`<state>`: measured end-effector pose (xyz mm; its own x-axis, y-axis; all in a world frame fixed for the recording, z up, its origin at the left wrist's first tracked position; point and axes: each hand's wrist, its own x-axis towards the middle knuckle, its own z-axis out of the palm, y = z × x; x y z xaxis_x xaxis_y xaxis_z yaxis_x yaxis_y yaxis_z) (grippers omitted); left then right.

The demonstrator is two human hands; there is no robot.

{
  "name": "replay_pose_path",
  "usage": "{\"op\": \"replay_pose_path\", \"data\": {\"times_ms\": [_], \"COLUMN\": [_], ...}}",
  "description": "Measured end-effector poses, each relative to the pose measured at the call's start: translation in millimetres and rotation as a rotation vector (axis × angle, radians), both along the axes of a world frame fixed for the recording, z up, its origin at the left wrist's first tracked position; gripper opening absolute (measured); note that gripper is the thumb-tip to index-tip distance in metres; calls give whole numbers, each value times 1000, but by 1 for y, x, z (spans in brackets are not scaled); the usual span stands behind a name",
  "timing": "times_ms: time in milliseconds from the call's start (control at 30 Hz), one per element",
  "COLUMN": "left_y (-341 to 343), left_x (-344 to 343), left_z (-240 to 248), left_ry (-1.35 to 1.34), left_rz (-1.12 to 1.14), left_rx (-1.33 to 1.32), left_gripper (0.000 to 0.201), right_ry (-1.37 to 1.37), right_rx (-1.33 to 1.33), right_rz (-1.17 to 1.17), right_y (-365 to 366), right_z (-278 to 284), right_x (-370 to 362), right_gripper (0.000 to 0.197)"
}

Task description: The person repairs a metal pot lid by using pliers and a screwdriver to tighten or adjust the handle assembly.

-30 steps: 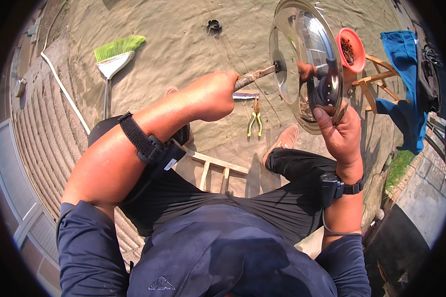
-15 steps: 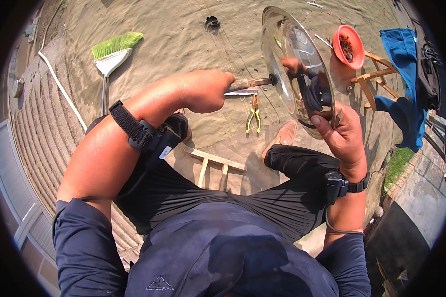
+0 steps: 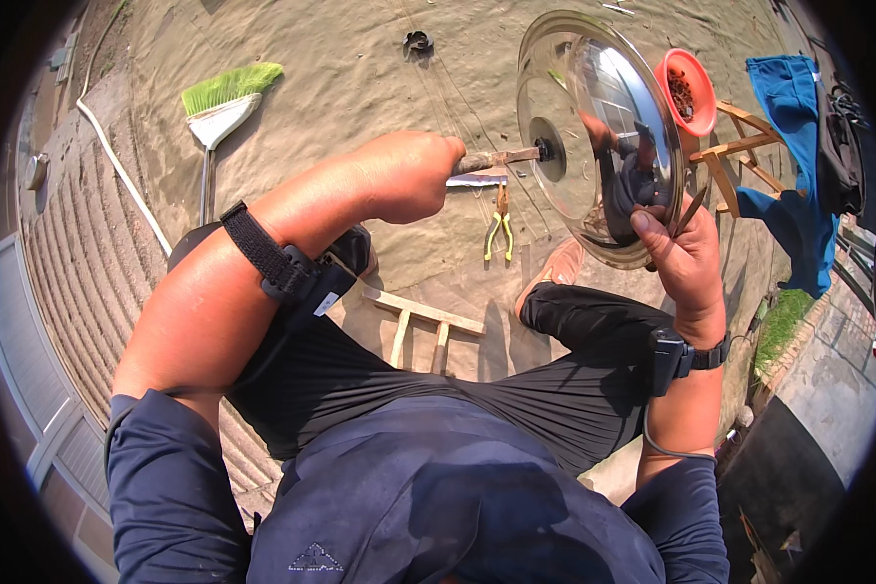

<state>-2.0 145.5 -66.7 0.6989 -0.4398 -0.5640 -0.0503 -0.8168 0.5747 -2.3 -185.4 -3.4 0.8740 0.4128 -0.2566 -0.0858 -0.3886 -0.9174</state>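
Left hand (image 3: 414, 175) drives screwdriver (image 3: 496, 159) into lid (image 3: 594, 127) gripped by right hand (image 3: 686, 258).

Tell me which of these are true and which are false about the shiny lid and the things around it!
1. The right hand holds the shiny metal lid by its rim. True.
2. The left hand is empty. False: it grips a screwdriver that points at the lid's middle.
3. Pliers lie on the ground. True.
4. The broom has red bristles. False: they are green.
5. The orange bowl sits on a wooden stool. True.
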Motion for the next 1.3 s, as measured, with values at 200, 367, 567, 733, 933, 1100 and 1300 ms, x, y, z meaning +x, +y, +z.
{"op": "replay_pose_path", "data": {"times_ms": [200,367,567,733,933,1100,1300], "left_y": [-5,-1,-1,-4,-14,-15,-13], "left_x": [-5,-13,-8,-8,-15,-12,-11], "left_z": [-2,-13,-13,-14,-8,-4,-6], "left_ry": [-60,-627,-896,-960,-939,-937,-1007], "left_rz": [62,117,57,-37,-56,-118,-191], "left_rx": [26,41,122,321,384,399,428], "left_gripper": [36,33,43,46,52,45,30], "right_ry": [142,53,97,173,128,128,151], "right_rx": [-44,55,185,164,145,178,202], "right_rz": [-147,-222,-262,-207,-224,-199,-177], "right_y": [-8,9,14,14,32,21,21], "right_z": [-2,-5,-11,-9,-6,-11,-11], "right_x": [5,5,5,4,-2,-3,-2], "right_gripper": [18,18,27,33,25,20,25]}}
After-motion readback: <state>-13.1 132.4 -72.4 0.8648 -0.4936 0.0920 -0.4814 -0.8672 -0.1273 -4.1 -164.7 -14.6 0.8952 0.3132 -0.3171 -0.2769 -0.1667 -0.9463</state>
